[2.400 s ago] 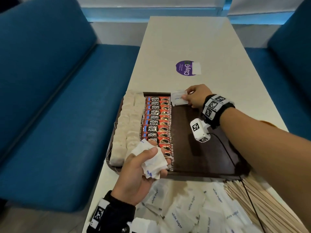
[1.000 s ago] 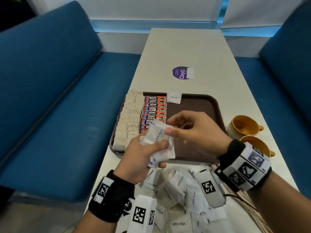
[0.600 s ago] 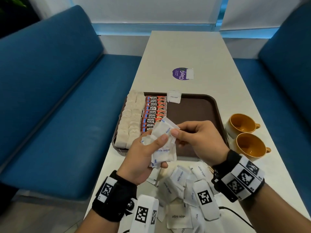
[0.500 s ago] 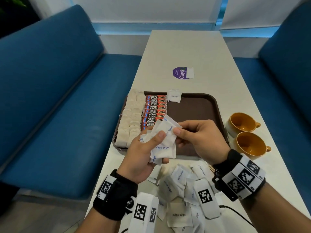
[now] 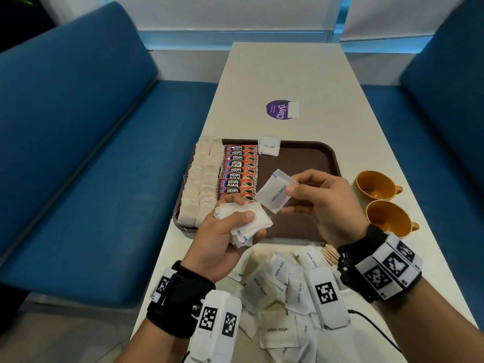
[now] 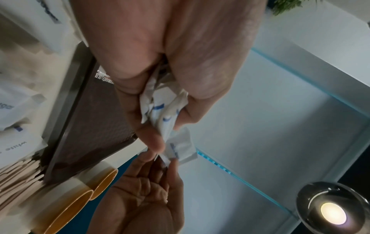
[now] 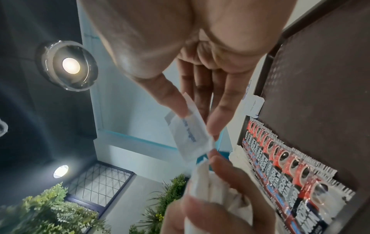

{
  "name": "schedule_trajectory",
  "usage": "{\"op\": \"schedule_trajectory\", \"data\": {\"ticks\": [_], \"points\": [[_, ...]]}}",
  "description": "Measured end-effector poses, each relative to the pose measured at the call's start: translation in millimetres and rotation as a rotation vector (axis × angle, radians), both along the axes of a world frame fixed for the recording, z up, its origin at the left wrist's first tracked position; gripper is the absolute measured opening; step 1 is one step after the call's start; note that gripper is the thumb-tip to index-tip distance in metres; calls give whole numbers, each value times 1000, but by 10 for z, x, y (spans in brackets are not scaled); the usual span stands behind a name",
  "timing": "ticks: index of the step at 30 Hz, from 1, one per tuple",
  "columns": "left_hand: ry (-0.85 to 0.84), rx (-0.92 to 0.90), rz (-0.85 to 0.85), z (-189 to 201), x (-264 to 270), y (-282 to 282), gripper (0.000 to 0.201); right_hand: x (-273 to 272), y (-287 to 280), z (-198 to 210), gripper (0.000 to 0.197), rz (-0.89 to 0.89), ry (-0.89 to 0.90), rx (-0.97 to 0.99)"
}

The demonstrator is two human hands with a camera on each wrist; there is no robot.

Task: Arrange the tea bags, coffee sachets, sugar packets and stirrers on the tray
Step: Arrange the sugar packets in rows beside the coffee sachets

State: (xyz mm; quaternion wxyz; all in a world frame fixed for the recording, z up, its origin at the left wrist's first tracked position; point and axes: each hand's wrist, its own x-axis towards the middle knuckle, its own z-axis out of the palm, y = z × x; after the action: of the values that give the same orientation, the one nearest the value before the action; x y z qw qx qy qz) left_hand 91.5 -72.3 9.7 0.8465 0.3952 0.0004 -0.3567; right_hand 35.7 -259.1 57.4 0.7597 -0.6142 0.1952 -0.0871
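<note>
A brown tray (image 5: 309, 158) holds two columns of tea bags (image 5: 201, 179), a column of red coffee sachets (image 5: 238, 170) and one white sugar packet (image 5: 269, 145) at its far edge. My left hand (image 5: 225, 231) grips a crumpled bunch of sugar packets (image 5: 246, 224) over the tray's near left part. My right hand (image 5: 314, 203) pinches a single sugar packet (image 5: 275, 191) between thumb and fingers, just above that bunch. In the right wrist view the pinched packet (image 7: 188, 133) hangs from my fingertips (image 7: 176, 102). Loose sugar packets (image 5: 277, 297) lie on the table near me, with wooden stirrers (image 5: 330, 254) beside them.
Two orange cups (image 5: 374, 186) (image 5: 390, 218) stand on the white table (image 5: 288, 74) right of the tray. A purple round sticker (image 5: 280, 110) lies beyond the tray. Blue benches (image 5: 91, 153) flank the table on both sides.
My right hand came back from the tray's far edge, leaving one packet there. It has now drawn a single packet up and to the right, out of the bunch in my left hand.
</note>
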Motion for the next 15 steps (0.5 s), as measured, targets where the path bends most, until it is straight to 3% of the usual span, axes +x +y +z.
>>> {"op": "schedule_trajectory", "data": {"ticks": [7,12,15], "points": [[21,-27,17,9,-28,-24,58,39,21,-45,12,52,-8,109],[-15,66,4,60,-35,-31,49,9,60,-72,22,172,-17,29],[9,31,4,52,-28,-54,40,5,34,-83,30,199,-1,-37]]}}
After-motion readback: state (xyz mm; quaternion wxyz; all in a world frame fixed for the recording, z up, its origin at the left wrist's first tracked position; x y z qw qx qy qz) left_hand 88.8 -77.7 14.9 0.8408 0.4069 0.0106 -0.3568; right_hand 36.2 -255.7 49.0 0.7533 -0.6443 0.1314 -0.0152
